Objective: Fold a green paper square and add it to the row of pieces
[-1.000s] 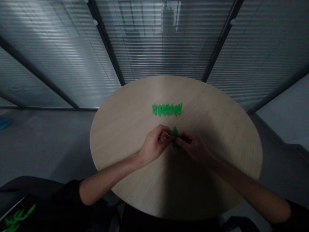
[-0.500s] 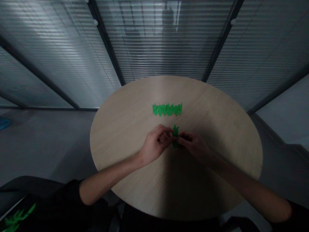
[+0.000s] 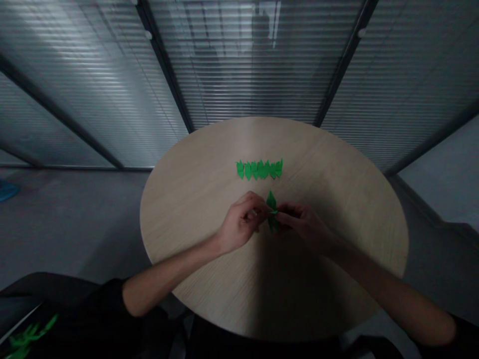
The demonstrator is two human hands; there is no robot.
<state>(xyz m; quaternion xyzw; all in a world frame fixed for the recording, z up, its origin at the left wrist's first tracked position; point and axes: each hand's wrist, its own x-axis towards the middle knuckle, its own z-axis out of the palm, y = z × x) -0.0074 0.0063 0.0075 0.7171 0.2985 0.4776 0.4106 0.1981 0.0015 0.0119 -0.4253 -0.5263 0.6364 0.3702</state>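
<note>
The right hand [image 3: 305, 227] eased back, both hands' fingers [image 3: 260, 209] gripping a green paper fold [image 3: 272, 210] near a row of green folds [image 3: 259, 169].

Folded green paper piece [image 3: 272, 201]: middle hidden by left hand [image 3: 241, 219] and right hand [image 3: 303, 227] | green paper row [image 3: 259, 169]: folds too small to resolve | green item [image 3: 24, 341]: cut off at lower left | blue item [image 3: 7, 190]: cut off at left edge

Tight squeeze up front: just a thin strip of round pale-wood surface [image 3: 258, 185] between the left hand [image 3: 241, 217], right hand [image 3: 305, 224] and the green folded-paper row [image 3: 259, 169].
</note>
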